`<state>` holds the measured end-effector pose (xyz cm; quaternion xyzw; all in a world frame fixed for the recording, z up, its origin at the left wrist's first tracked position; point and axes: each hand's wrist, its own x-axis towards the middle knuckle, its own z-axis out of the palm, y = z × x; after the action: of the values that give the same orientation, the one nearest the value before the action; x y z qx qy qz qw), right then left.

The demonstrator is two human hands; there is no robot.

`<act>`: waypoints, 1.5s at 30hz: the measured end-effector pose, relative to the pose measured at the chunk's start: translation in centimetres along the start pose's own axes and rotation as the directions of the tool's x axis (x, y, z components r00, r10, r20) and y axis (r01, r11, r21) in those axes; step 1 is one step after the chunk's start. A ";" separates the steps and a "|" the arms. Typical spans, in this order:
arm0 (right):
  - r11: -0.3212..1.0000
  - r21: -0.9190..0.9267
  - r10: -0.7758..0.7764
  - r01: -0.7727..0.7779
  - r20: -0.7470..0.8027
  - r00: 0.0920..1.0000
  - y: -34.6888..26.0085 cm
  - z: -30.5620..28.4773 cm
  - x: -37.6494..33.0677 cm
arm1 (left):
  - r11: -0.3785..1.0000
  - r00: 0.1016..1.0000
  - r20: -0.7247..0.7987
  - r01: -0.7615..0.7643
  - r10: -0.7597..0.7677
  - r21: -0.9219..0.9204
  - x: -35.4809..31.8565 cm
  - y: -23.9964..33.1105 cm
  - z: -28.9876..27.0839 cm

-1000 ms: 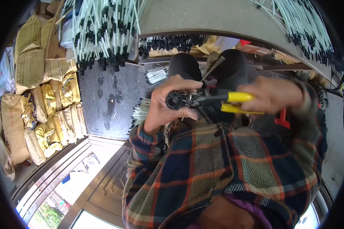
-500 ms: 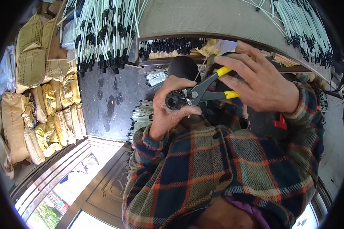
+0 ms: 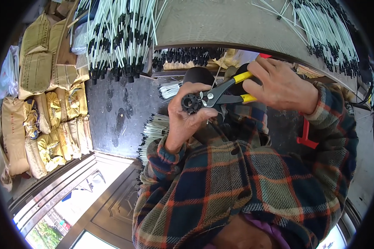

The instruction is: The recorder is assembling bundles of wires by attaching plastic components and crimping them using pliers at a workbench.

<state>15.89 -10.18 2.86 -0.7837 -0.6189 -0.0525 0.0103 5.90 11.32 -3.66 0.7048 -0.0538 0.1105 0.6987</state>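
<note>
My left hand [image 3: 186, 117] grips a black round notched hub [image 3: 190, 103] between its thumb and curled fingers, with the ringed opening facing up. A thin wire [image 3: 217, 74] sticks up beside it. My right hand [image 3: 276, 85] is closed around the yellow-tipped handles of a pair of cutting pliers [image 3: 220, 95]. The pliers' jaws rest at the hub's right edge, close to my left fingertips. What exactly lies between the jaws is too small to make out.
Bundles of pale rods with black ends [image 3: 120, 41] hang off the bench [image 3: 220, 25] at the far left; more rods [image 3: 328, 37] lie at the far right. Paper and yellow sacks [image 3: 41, 124] are stacked on the left. A red bracket-shaped thing [image 3: 306, 137] is by my right forearm.
The pliers' handles have come slightly closer together, and my right fingers have curled in around them. My left hand keeps the hub in nearly the same place.
</note>
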 end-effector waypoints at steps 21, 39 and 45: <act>0.368 0.783 -0.086 -0.502 0.566 0.820 1.3 -3.1 2.0 | 0.987 0.991 0.123 0.063 -0.045 -0.148 0.0 -0.5 -1.6; 0.578 0.807 0.252 -0.121 -0.035 0.967 -4.0 8.2 0.2 | 0.996 0.997 0.062 0.058 -0.053 -0.071 0.3 -1.5 -1.6; 0.384 0.840 -0.061 -0.383 0.437 0.897 2.2 -3.1 1.1 | 0.995 0.981 0.190 -0.014 0.031 -0.095 0.1 -0.8 -1.8</act>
<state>18.11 -9.86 6.18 -0.6989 -0.4516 0.4560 0.3156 6.06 13.18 -4.45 0.6782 -0.1338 0.0476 0.7211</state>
